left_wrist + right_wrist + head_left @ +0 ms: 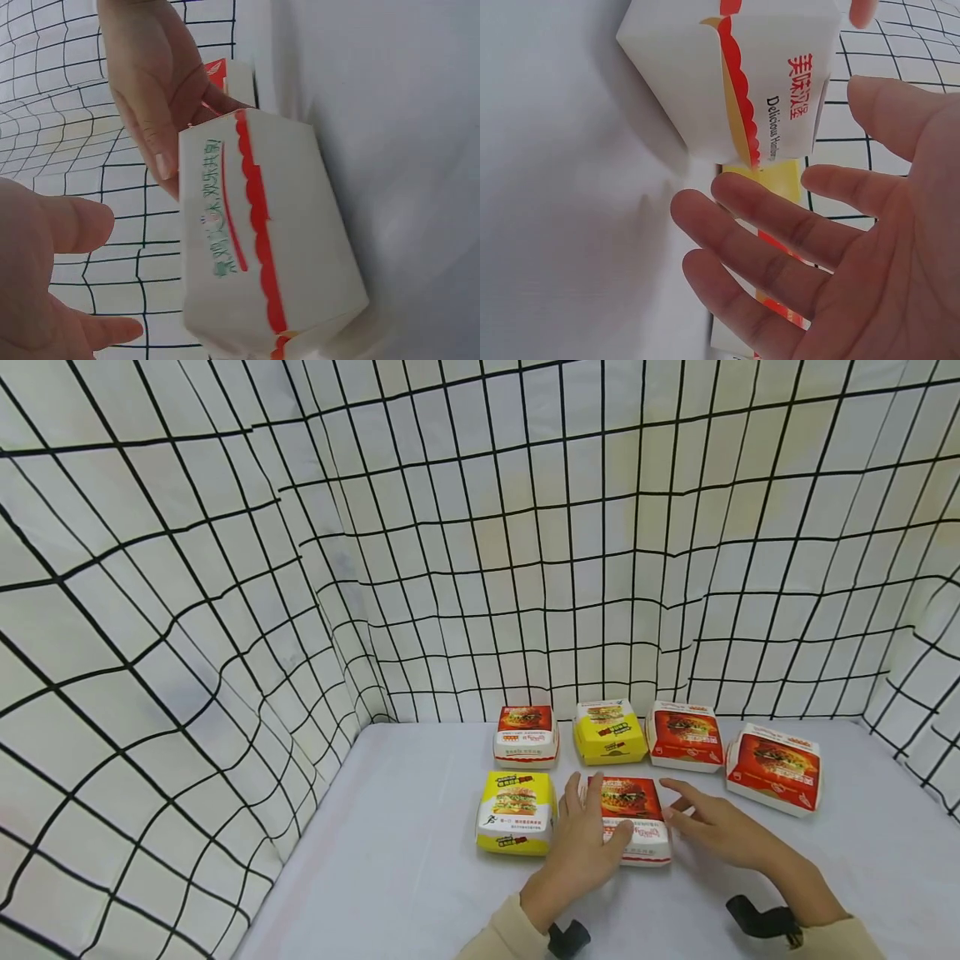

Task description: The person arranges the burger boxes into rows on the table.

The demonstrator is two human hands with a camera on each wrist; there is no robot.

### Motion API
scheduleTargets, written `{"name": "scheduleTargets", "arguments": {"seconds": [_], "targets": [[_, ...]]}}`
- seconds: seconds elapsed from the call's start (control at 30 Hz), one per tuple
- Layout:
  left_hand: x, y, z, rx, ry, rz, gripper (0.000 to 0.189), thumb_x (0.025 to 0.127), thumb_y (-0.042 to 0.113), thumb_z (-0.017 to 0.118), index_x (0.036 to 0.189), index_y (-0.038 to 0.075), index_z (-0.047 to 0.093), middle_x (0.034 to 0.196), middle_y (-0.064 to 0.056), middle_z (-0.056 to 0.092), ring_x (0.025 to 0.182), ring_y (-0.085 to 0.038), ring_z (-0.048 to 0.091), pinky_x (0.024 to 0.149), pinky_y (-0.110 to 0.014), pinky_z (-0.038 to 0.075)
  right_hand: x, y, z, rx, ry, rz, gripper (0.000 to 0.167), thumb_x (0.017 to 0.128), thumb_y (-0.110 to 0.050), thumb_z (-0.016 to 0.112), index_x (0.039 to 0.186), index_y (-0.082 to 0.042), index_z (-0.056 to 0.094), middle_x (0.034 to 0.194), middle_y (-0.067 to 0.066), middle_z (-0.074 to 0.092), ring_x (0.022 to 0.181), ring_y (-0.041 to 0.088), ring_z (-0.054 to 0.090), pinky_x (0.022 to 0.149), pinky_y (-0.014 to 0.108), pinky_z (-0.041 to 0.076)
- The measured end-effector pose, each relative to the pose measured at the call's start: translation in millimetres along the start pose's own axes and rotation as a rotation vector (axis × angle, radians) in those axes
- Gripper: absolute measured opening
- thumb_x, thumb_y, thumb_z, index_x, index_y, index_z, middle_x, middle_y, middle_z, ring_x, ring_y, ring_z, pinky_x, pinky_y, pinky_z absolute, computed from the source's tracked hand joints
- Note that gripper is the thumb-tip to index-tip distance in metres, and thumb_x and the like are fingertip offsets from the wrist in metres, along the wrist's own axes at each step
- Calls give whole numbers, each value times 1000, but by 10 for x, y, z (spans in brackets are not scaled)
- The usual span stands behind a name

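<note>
A red-and-white burger box (633, 797) sits on the table between both hands. Over its left edge is my left hand (581, 843), fingers spread and the thumb in front of the top. In the left wrist view the thumb (75, 223) stands apart from the box's white side (225, 217). My right hand (720, 831) is at the right side, fingers loosely extended; the right wrist view shows its fingers (757, 262) spread beside the box, which reads "Delicious" on the side (780, 90). A yellow-and-white burger box (517, 814) lies just left of my left hand.
Behind stands a row of burger boxes: a red-and-white one (527, 739), a yellow one (611, 739), and two red ones (685, 739) (776, 768) to the right. Black netting over white cloth (480, 543) rises at the back and sides of the white table (375, 860).
</note>
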State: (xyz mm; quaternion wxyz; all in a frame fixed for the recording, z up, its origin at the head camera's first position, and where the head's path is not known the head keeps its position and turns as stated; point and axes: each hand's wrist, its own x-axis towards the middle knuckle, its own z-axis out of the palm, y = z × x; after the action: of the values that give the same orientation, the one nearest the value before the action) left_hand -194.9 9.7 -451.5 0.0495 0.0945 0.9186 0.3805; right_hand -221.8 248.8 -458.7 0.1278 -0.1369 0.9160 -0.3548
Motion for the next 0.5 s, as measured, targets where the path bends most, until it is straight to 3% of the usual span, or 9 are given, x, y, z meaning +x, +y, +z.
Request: {"name": "scheduleTargets", "arguments": {"seconds": [0.3, 0.5], "targets": [[-68, 121, -383, -55, 140, 133, 55, 99, 36, 65, 149, 22, 48, 156, -2, 44, 140, -25, 48, 111, -53, 45, -32, 1, -80, -27, 38, -14, 61, 102, -42, 61, 150, -9, 46, 125, 15, 66, 102, 23, 62, 78, 41, 58], [76, 120, -711, -71, 183, 232, 38, 101, 32, 62, 136, 19, 60, 126, 0, 67, 115, -19, 63, 89, -32, 54, -79, -27, -171, -45, 64, -23, 57, 102, -42, 59, 147, -8, 50, 124, 13, 66, 102, 21, 61, 74, 33, 55]]}}
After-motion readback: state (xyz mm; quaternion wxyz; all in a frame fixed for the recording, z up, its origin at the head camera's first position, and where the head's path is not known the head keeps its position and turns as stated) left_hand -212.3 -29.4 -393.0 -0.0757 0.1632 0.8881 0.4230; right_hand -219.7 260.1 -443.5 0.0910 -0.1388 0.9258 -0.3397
